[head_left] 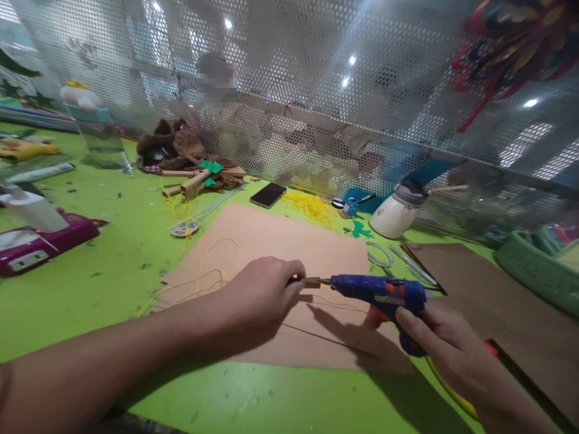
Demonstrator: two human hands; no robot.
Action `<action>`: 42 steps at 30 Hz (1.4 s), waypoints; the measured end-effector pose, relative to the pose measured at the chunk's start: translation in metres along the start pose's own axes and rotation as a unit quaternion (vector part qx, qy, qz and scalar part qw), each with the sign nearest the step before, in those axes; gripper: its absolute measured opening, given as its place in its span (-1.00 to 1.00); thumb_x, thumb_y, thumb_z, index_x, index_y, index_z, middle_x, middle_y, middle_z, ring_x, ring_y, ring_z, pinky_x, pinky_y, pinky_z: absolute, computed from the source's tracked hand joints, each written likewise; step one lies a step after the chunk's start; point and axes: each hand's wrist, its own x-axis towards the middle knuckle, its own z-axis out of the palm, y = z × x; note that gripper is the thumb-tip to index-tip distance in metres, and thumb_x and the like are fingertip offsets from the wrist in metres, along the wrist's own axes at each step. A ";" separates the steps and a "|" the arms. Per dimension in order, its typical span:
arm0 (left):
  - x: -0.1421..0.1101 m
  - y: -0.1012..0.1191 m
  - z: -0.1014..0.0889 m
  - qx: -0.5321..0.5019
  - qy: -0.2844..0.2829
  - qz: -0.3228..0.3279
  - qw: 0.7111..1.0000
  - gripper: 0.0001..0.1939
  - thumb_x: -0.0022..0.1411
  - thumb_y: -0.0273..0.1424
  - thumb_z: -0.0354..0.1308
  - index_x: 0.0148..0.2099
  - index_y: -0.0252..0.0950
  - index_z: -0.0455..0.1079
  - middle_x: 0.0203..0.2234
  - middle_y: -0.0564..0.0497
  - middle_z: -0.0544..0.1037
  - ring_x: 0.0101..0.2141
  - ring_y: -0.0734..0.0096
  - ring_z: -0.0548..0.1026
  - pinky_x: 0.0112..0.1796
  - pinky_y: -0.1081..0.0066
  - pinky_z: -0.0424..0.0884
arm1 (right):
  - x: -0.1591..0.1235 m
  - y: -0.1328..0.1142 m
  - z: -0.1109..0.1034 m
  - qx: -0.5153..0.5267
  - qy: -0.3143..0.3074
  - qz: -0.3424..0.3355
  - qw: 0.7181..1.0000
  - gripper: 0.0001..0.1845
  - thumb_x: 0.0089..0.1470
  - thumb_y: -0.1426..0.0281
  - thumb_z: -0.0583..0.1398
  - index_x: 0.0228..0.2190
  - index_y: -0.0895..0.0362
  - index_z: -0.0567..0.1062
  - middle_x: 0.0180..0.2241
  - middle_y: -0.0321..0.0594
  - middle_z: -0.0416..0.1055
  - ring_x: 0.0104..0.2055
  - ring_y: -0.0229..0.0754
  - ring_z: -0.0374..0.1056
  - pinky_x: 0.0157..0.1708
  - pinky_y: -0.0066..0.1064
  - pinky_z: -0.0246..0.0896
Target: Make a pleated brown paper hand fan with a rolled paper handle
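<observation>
My right hand [434, 337] grips a blue glue gun [384, 290] by its handle, its nozzle pointing left. In my left hand [266, 286] the thumb and fingers pinch a small brown cardboard piece [312, 282]. The nozzle tip meets or almost meets the free right end of that piece; I cannot tell whether it touches. Both hands are above a large sheet of brown paper [289, 235]. Loose yellow strands [194, 289] lie on the sheet to the left and pass under my left hand. My left fingers hide part of the cardboard piece.
Behind the sheet lie a phone [268, 194], yellow shredded strands [312, 207] and a bundle of brown paper rolls [208, 179]. A white jar [398, 211] leans at the back right. A purple power strip [49, 241] is at left, a green basket [534, 265] at right.
</observation>
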 end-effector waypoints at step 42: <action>-0.001 -0.005 0.009 0.050 0.025 0.051 0.997 -0.72 0.34 -0.37 -0.10 -0.37 -0.25 0.36 -0.51 0.04 0.45 -0.53 0.45 0.28 -0.52 0.40 0.03 | 0.002 -0.007 0.008 -0.031 0.022 -0.046 0.998 -0.52 0.24 0.09 0.02 -0.51 0.12 0.48 -0.57 -0.25 0.38 -0.54 -0.24 0.24 -0.54 -0.43 0.16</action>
